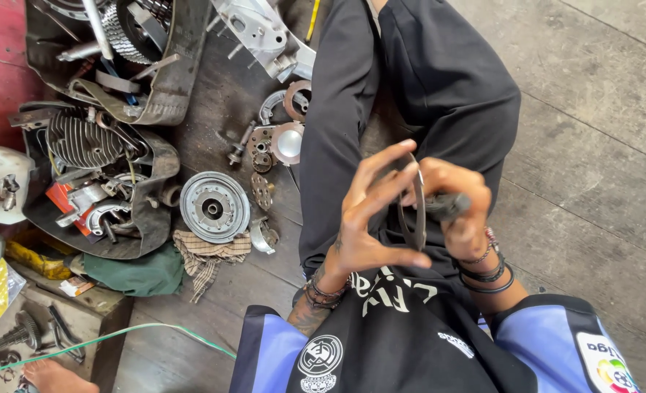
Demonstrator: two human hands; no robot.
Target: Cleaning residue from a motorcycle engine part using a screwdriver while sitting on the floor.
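My left hand (370, 218) holds a thin round metal plate (414, 207) edge-on, fingers spread around its rim. My right hand (457, 207) is closed on a dark tool handle (446, 206) pressed against the plate's right side. Both hands hover over my lap, above black trousers (410, 80). Dark bracelets circle both wrists.
On the wooden floor to the left lie a round silver hub (214, 207), several small engine parts (275, 142), a checked rag (208, 255) and two rubber trays (155, 211) of greasy parts, one with a finned cylinder (82, 142). A green wire (119, 335) crosses a wooden box.
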